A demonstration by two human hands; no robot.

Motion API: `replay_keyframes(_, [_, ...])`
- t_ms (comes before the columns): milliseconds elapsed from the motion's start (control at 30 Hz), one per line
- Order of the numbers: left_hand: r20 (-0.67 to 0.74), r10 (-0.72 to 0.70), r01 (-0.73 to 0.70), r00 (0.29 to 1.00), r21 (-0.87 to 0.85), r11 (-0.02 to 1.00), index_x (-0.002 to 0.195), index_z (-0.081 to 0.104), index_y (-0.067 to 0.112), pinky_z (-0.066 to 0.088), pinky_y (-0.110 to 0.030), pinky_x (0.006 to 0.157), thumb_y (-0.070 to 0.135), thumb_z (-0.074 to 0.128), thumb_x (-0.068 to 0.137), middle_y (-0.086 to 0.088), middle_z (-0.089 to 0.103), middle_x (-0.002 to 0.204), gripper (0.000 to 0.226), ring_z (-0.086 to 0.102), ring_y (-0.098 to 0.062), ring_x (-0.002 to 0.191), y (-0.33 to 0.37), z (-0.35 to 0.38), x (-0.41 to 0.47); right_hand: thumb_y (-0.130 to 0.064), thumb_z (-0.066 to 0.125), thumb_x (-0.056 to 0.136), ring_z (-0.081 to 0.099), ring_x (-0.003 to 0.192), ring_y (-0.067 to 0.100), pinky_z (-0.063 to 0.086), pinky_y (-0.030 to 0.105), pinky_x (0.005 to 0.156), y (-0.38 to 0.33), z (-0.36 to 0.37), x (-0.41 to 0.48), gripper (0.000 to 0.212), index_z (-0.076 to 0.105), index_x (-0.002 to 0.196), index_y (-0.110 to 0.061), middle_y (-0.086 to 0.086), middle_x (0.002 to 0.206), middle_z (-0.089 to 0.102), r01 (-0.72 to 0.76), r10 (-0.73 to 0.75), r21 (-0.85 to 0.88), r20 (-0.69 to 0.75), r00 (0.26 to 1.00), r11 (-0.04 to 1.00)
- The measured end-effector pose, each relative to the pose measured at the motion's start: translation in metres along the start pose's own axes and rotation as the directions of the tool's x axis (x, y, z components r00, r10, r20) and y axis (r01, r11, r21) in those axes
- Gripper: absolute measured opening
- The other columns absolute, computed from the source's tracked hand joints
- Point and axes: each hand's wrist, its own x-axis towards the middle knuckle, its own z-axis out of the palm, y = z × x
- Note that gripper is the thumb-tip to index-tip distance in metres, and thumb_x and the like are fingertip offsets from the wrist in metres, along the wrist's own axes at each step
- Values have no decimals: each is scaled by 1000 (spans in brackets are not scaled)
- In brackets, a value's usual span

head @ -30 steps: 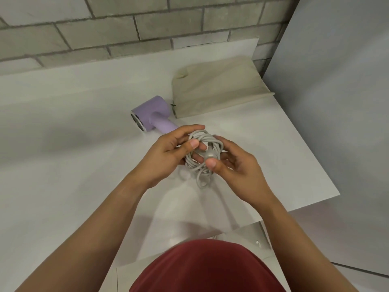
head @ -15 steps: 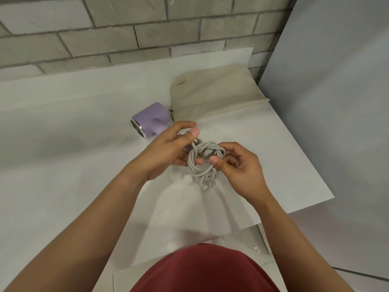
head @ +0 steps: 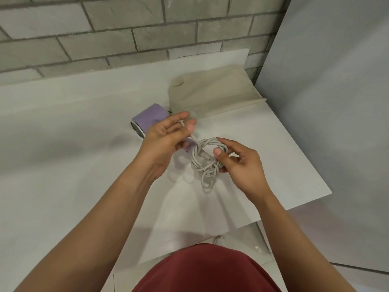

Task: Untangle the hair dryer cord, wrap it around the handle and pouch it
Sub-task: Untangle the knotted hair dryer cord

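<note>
above the white table (head: 63, 186), the right hand (head: 240, 165) pinches the tangled grey cord (head: 207, 159) between thumb and fingers. just left of that grip, the left hand (head: 166, 138) nips one strand, drawn up from the bundle. behind the left hand lies the lilac hair dryer (head: 147, 119), its handle partly hidden. beyond both grips, the beige pouch (head: 212, 95) rests flat by the brick wall (head: 126, 28).

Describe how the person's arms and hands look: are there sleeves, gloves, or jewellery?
Both forearms are bare up to the frame edge, with no sleeves visible. The left hand and right hand wear no gloves, rings, or watch. Fingernails are short and unpainted.
</note>
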Motion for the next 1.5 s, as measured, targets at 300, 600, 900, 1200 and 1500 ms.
replay_keyframes(300, [-41,181,-183,983,-43,982,153,24,20,60,-35,89,-4,59,101,-15,78,101,68,74,-28,107,-8,-8,-16,-29,75,96,69,81,29,58,45,73,-11,-7,3,11,79,91,-37,-1,84,78,-15,21,-140,42,999,990])
replay_keyframes(600, [-73,434,-395,898,299,869,162,-5,37,58,-31,95,8,71,96,0,79,111,105,76,-20,102,-11,-7,-24,-26,67,103,72,79,9,58,22,66,-22,-2,2,17,81,100,-36,-1,86,80,-38,57,-99,199,978,994])
replay_keyframes(900, [82,635,-527,768,645,553,120,66,32,59,-30,87,20,62,100,13,77,104,24,74,-8,94,-10,-4,-30,-17,71,100,78,87,19,61,21,70,-27,-3,3,30,83,89,-42,4,88,81,-49,51,-19,92,994,999])
replay_keyframes(1200, [516,569,-755,641,558,344,115,79,13,58,-32,90,-7,71,93,-1,71,117,31,69,-10,107,-8,-16,-30,-20,69,102,79,91,19,62,25,75,-25,-14,4,16,82,105,-30,2,96,81,-85,82,26,107,991,996])
replay_keyframes(1500, [469,404,-619,785,577,533,104,83,15,57,-36,80,-10,65,90,2,74,108,34,71,-14,94,-30,-16,-38,-20,68,103,77,91,13,62,24,77,-34,-15,10,21,82,100,-35,1,96,80,-18,11,69,100,995,997])
